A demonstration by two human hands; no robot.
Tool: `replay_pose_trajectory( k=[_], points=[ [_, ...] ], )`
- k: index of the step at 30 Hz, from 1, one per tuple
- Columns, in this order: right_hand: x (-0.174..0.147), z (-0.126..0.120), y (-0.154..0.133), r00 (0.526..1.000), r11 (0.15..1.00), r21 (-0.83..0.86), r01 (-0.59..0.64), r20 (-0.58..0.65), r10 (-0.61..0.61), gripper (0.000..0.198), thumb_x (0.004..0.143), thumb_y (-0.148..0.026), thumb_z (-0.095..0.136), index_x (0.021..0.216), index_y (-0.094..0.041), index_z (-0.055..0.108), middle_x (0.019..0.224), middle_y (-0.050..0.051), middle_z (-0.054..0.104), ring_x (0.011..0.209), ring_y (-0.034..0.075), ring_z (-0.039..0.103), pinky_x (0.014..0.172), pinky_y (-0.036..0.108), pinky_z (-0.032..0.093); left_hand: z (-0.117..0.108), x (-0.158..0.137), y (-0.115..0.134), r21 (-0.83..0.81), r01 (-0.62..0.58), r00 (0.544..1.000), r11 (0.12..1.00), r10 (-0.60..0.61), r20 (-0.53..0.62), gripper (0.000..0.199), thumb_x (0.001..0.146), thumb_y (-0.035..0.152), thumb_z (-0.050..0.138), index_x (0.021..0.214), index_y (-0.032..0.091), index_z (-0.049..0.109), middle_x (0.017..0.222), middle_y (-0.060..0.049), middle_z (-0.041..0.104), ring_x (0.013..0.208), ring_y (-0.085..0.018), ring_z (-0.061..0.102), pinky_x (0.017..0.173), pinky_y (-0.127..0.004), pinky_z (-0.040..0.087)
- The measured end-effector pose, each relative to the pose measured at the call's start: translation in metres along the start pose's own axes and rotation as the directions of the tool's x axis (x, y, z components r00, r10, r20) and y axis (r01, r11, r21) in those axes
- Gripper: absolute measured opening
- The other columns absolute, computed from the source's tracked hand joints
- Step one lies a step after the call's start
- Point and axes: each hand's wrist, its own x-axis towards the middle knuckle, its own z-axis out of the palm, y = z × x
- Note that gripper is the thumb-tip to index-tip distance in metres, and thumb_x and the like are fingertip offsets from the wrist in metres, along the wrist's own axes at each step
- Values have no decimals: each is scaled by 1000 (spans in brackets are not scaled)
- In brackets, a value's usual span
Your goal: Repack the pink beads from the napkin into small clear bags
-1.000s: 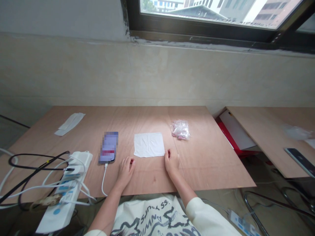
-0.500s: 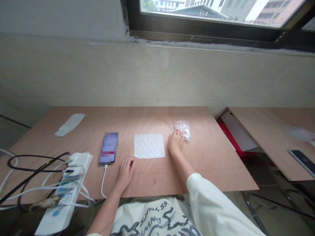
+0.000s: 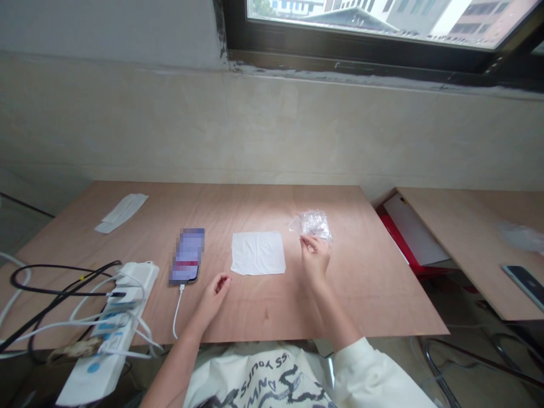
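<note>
My left hand (image 3: 212, 296) rests on the wooden table, its fingers loosely curled and closed, with nothing visible in them. It lies between the phone (image 3: 187, 255) and a flat white cloth or tissue (image 3: 258, 253). My right hand (image 3: 315, 259) is at the near edge of a crinkled heap of clear plastic packaging (image 3: 315, 222). Its thumb and fingers are pinched together beside the heap; whatever they hold, if anything, is too small to make out. A thin flap of clear plastic sticks out at the heap's left side.
A white power strip (image 3: 108, 334) with tangled black and white cables lies at the front left. Folded white paper or cloth (image 3: 122, 213) is at the back left. A white cable (image 3: 176, 311) runs from the phone. Another table (image 3: 467, 226) stands right, across a gap.
My right hand has drawn back towards me from the top of the plastic heap and turned, its fingers now pinched. A plastic flap now shows at the left. The left hand has barely moved.
</note>
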Motion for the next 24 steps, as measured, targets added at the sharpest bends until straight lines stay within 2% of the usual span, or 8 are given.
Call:
replay_pose_trajectory(
  k=[2,5,9,12,14,17,20,24],
  points=[
    [-22,-12,-20,990,989,113,96,93,-107,20,78,-23,46,81,-21,66,82,5,63,80,19,49,72,32,35,-4,1,23,-153,37,996,988,-24,86,30,79,39,38,85,16,55,76,-4,60,69,-15,55,66,-28,45],
    [-59,-23,-44,928,947,240,215,253,-275,23,79,-17,46,85,-26,65,84,2,63,80,17,48,72,31,36,-10,4,56,-302,62,980,951,-2,197,35,81,40,36,97,15,55,80,-4,60,63,-12,53,66,-27,45],
    [-91,-23,-53,869,909,309,280,322,-377,26,77,-12,46,86,-28,65,84,1,64,79,17,48,73,34,36,-15,3,70,-388,151,953,909,-30,300,27,74,38,51,84,13,56,73,-1,57,51,-8,49,50,-23,44],
    [-98,-23,-57,863,920,331,210,379,-334,22,75,-13,48,84,-26,64,86,3,62,82,18,49,72,35,37,-20,-1,64,-403,189,934,895,-37,357,22,69,35,57,71,13,55,65,1,54,50,-8,49,49,-22,44],
    [-95,-24,-66,854,925,362,116,440,-279,16,74,-16,50,84,-21,62,85,6,60,82,18,50,71,34,39,-21,-3,62,-392,217,926,894,-62,371,22,67,33,60,66,13,53,59,2,53,50,-8,50,49,-21,44],
    [-86,-23,-86,792,909,403,-102,586,-171,14,76,-27,48,81,-16,56,74,5,59,66,14,52,60,26,41,-19,-2,66,-368,223,923,903,-75,377,21,65,31,61,62,13,51,53,3,52,48,-9,52,49,-22,46],
    [-74,-14,-102,728,910,344,-232,682,-73,24,78,-36,46,70,-15,54,61,2,57,53,11,51,49,22,38,-17,3,76,-321,178,932,930,-55,357,15,66,25,57,59,13,52,51,3,53,47,-10,53,48,-22,45],
    [-59,5,-107,700,915,273,-297,714,14,29,77,-36,45,58,-15,53,54,2,57,53,12,53,51,22,38,-17,12,86,-239,48,950,970,30,311,9,69,19,53,68,13,59,56,1,56,52,-10,54,53,-22,45]
  ],
)
